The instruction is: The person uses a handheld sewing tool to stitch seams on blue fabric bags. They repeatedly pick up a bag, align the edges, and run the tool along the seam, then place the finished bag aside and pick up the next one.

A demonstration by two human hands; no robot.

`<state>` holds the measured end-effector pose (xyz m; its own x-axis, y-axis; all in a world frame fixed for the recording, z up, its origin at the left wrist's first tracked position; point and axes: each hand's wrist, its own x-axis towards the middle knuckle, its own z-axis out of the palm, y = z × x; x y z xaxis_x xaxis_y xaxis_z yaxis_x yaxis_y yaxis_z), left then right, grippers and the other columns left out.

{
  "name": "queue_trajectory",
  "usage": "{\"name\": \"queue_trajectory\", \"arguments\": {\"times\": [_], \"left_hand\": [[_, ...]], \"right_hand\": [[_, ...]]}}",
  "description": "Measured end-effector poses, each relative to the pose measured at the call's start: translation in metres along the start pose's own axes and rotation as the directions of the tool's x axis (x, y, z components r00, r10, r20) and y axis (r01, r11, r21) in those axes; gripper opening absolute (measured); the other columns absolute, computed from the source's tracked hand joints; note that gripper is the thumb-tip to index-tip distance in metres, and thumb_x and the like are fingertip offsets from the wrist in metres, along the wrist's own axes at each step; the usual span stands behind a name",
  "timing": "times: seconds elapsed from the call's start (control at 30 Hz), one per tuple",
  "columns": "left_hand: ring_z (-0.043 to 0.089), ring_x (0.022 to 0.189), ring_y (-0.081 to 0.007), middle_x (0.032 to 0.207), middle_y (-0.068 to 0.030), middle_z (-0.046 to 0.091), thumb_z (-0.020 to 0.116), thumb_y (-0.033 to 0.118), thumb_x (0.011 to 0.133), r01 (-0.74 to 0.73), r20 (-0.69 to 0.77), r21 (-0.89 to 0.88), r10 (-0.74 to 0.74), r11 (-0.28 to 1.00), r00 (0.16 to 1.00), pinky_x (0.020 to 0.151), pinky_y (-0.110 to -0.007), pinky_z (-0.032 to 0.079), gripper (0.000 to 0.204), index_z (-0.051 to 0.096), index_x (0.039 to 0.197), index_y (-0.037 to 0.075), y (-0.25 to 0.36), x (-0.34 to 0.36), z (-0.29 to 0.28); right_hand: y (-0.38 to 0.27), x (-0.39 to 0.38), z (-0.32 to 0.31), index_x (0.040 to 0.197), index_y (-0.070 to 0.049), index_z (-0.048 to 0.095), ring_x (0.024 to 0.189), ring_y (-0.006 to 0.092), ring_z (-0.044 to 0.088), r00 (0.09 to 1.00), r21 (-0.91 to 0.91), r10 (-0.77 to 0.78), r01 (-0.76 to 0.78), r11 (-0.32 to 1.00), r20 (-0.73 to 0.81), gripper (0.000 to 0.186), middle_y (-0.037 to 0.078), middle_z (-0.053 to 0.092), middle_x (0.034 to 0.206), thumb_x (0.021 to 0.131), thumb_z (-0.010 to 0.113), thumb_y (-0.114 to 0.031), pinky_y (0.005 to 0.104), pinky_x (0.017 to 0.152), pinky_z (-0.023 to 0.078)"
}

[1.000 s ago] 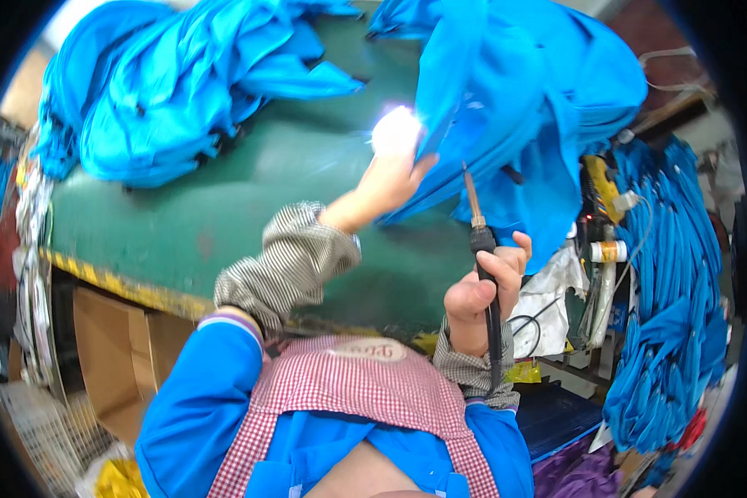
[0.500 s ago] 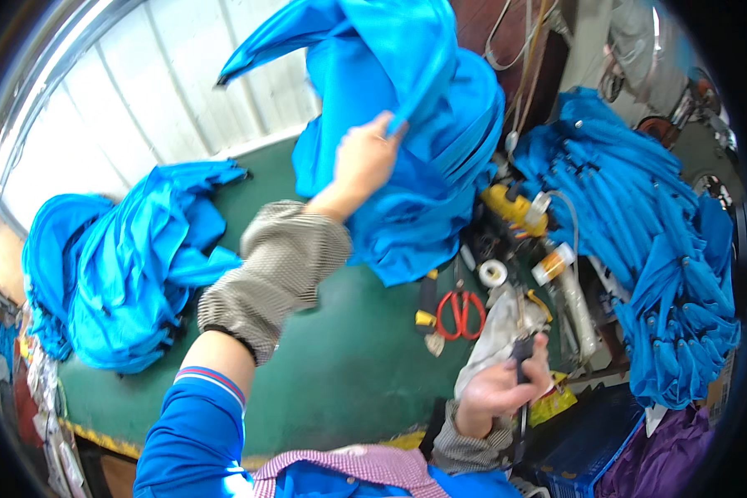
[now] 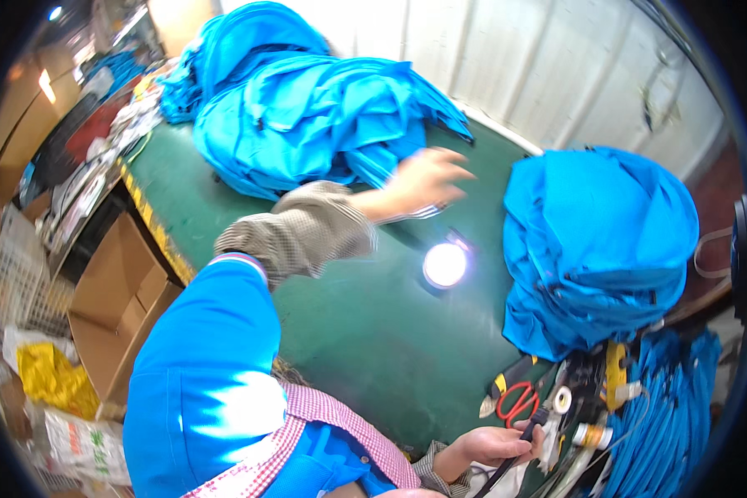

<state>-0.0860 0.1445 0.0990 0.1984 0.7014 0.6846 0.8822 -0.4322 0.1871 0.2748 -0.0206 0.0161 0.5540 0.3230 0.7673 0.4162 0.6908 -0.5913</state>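
My left hand (image 3: 427,184) reaches out over the green table with its fingers spread, slightly blurred and holding nothing. It is beside the near edge of a loose heap of blue umbrella-like cloth (image 3: 307,120). Low in the view, my right hand (image 3: 500,446) is closed around a thin black-handled tool (image 3: 533,425), whose exact kind I cannot make out. A second bundle of blue cloth (image 3: 598,241) stands at the right of the table, apart from both hands. Between it and my left hand a round white glare (image 3: 445,265) shines on the tabletop.
Red-handled scissors (image 3: 519,402), a white tape roll (image 3: 562,400), a yellow tool (image 3: 615,375) and a small bottle (image 3: 592,436) crowd the right edge. More folded blue cloth (image 3: 668,415) lies beyond. An open cardboard box (image 3: 112,311) stands left of the table (image 3: 349,332).
The view has swung left. My left hand has let go of the right-hand blue bundle and moved to the left heap with fingers spread. My right hand still holds the black-handled tool.
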Motion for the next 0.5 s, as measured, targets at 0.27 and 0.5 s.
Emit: {"name": "queue_trajectory", "arguments": {"times": [0.27,0.5], "left_hand": [[0.049,0.112,-0.0328,0.122,-0.0188,0.052,0.057,0.022,0.085,0.815,-0.647,0.195,-0.553,0.545,0.525,0.097,-0.043,0.038,0.033,0.060,0.111,0.003,-0.270,-0.174,-0.149],[0.061,0.072,-0.0241,0.086,-0.0142,0.060,0.051,0.036,0.094,-0.043,0.260,-0.961,-0.945,-0.273,0.197,0.054,-0.035,0.053,0.038,0.053,0.102,-0.001,-0.408,-0.161,-0.170]], "right_hand": [[-0.021,-0.023,0.064,0.100,0.006,0.057,0.067,0.0156,0.049,0.960,0.011,-0.024,0.021,1.000,0.277,0.035,0.014,0.058,0.095,0.097,0.039,-0.025,0.0232,0.059,0.039],[-0.040,-0.034,0.072,0.095,0.005,0.054,0.084,0.0245,0.054,0.857,-0.060,-0.061,0.106,0.992,0.512,0.031,0.012,0.052,0.083,0.095,0.040,-0.023,0.0326,0.072,0.043]]}}
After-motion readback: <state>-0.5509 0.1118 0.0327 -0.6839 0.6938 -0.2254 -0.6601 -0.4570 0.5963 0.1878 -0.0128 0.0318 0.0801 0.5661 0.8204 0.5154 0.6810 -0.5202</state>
